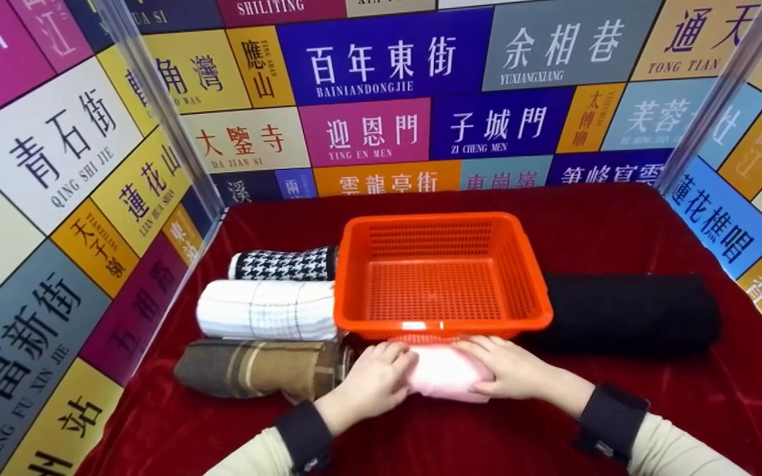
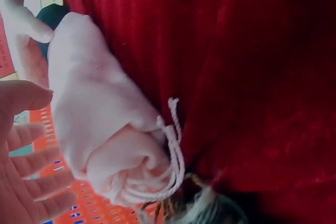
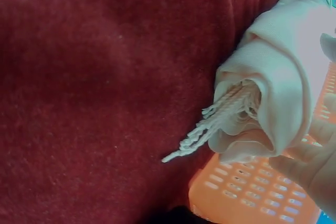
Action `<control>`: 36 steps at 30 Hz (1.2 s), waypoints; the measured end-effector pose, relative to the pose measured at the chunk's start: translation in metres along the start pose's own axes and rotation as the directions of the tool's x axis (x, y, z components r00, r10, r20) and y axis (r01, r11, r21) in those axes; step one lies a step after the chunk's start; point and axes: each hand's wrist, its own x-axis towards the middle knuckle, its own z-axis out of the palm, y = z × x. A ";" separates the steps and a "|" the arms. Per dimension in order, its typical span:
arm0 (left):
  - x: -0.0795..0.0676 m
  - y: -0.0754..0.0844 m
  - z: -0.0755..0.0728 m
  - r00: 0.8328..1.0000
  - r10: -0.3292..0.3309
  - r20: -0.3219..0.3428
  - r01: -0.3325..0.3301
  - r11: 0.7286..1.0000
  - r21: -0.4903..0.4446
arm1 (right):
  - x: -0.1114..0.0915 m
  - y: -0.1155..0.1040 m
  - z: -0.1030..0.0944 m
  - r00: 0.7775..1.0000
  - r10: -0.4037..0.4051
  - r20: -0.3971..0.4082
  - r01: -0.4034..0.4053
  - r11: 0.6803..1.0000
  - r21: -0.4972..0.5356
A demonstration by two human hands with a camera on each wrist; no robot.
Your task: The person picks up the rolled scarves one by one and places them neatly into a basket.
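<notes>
A rolled pink scarf (image 1: 447, 373) with twisted tassels lies on the red cloth, in front of the orange basket (image 1: 444, 324). At its left end is my left hand (image 1: 378, 380); the left wrist view shows that hand's fingers (image 2: 44, 184) straight and spread beside the roll (image 2: 100, 98). My right hand (image 1: 513, 370) holds the right end, thumb and fingers on opposite sides. Its fingers (image 3: 296, 169) reach along the basket side of the roll (image 3: 286, 72) in the right wrist view. Tassels (image 3: 218, 114) poke out of the roll's end there.
Left of the basket lie three rolls: houndstooth (image 1: 285, 264), white checked (image 1: 265, 309) and brown plaid (image 1: 268, 370). A black roll (image 1: 629, 314) lies on the right. Printed panels (image 1: 381, 59) wall in the red cloth (image 1: 698, 410) at the back and sides.
</notes>
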 end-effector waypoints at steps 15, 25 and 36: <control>0.017 -0.006 0.015 0.919 -0.157 0.362 0.179 0.983 -0.028 | 0.011 0.002 0.011 0.983 0.095 0.156 -0.108 0.991 0.078; 0.025 -0.008 0.024 0.923 -0.189 0.335 0.195 0.981 0.016 | 0.021 0.009 0.017 0.983 0.083 0.162 -0.102 0.988 0.112; 0.020 -0.009 0.026 0.966 -0.186 0.180 0.189 0.982 -0.002 | 0.016 0.003 0.018 0.997 0.074 -0.034 -0.074 0.997 -0.001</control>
